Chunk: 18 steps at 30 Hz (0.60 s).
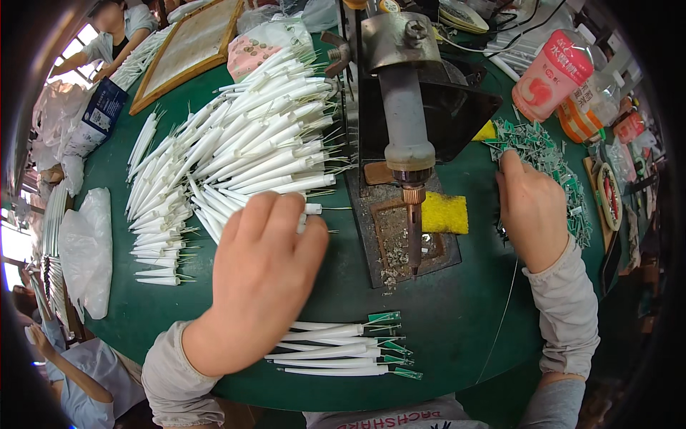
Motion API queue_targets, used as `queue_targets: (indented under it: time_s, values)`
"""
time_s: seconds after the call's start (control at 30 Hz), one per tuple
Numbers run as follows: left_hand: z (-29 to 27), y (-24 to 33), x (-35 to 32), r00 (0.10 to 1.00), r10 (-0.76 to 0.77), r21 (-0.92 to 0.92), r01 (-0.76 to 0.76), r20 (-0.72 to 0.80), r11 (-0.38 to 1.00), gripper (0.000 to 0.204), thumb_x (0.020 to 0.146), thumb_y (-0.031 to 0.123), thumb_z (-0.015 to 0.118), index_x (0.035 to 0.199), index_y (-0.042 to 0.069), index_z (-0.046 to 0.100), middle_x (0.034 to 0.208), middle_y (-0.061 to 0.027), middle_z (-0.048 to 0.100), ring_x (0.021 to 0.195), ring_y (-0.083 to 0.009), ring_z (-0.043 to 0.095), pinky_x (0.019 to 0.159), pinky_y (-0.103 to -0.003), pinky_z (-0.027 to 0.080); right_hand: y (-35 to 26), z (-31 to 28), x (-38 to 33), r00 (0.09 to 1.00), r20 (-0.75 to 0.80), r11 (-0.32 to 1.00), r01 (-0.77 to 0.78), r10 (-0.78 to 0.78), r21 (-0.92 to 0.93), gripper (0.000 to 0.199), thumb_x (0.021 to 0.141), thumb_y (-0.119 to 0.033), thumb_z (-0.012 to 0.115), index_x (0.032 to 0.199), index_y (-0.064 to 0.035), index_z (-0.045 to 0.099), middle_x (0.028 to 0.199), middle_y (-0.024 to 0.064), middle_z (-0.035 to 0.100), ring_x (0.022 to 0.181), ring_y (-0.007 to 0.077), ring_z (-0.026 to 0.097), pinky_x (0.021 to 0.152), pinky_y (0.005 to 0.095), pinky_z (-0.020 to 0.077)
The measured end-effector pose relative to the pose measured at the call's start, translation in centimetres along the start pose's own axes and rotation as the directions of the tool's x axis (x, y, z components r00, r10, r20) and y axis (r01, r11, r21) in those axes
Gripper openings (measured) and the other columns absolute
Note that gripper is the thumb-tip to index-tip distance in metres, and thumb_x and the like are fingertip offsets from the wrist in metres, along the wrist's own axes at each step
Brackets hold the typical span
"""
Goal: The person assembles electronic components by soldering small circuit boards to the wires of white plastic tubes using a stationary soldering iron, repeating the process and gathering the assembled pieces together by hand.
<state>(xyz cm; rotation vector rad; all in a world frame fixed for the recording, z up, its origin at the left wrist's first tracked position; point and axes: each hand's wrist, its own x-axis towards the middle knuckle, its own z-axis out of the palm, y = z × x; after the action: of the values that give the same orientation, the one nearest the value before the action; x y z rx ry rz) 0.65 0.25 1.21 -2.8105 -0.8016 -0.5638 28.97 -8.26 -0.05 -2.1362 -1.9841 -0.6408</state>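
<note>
My left hand is closed at the near right edge of a big pile of white tubes with thin wire leads. Between its fingers a white tube pokes out to the right, its leads toward the soldering iron. The soldering iron hangs upright in a clamp, tip down over a soiled metal tray. At the heap of small green circuit boards, my right hand has its fingers bent together; what they hold is hidden. In front of me lie several white tubes with green boards at their right ends.
A yellow sponge sits beside the iron's tip. Pink-labelled bottle and an orange-labelled bottle stand at the far right. A wooden-framed board and a plastic bag lie left. A co-worker sits far left; another person is lower left.
</note>
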Motion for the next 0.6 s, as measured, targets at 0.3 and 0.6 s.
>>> queue_targets:
  time_s: [0.3,0.6]
  values:
    - [0.6,-2.0,-0.3,0.997,0.073,0.008,-0.074,0.032,0.997,0.018,0.065,0.008,0.062,0.082,0.004,0.06,0.094,-0.0099,0.057,0.095,-0.0266,0.054,0.081,-0.037,0.045,-2.7,-3.7,-1.0,0.997,0.076,0.921,-0.011,-0.02,0.39,0.016,0.082,-0.003,0.06,0.086,-0.0023,0.045,0.068,0.0154,0.053,0.061,0.0361,0.056,0.053,0.0423,0.0436]
    - [-0.5,-2.9,0.6,0.975,0.101,-0.032,-0.096,0.198,0.995,0.021,0.066,0.003,0.061,0.086,0.005,0.063,0.093,-0.0076,0.056,0.09,-0.0262,0.055,0.078,-0.037,0.047,-3.1,-5.8,-1.9,0.895,0.396,0.93,0.051,-0.205,0.364,0.022,0.075,-0.008,0.068,0.086,-0.0039,0.05,0.067,0.0119,0.054,0.062,0.0305,0.059,0.052,0.0404,0.0459]
